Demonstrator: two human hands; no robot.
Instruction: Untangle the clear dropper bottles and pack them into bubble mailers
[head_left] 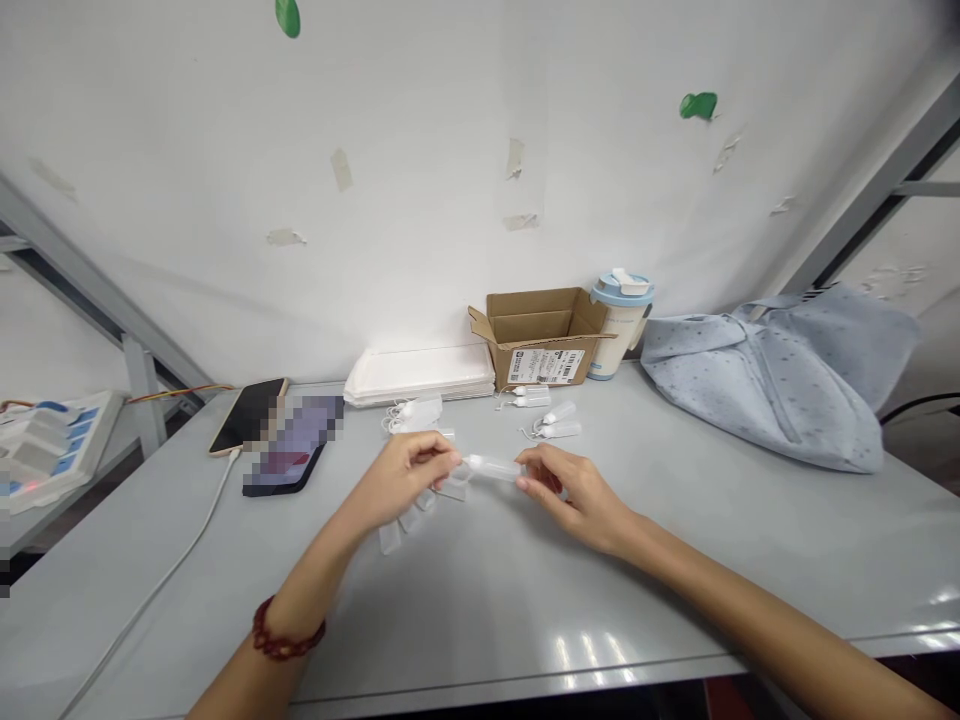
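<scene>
My left hand (409, 470) and my right hand (574, 495) meet over the middle of the grey table (525, 600). Between them they pinch a small clear plastic tube (493, 466), the left hand at its left end and the right hand at its right end. Under the left hand lie several small clear plastic pieces (420, 510) on the table. A dark red bead bracelet (285, 635) is on my left wrist.
More small clear tubes with white strings (551, 420) lie behind the hands. At the back stand a stack of white trays (420, 375), an open cardboard box (540, 335) and a blue-lidded cup (621, 320). Two phones (289, 445) lie left, a blue fabric bag (780, 375) right.
</scene>
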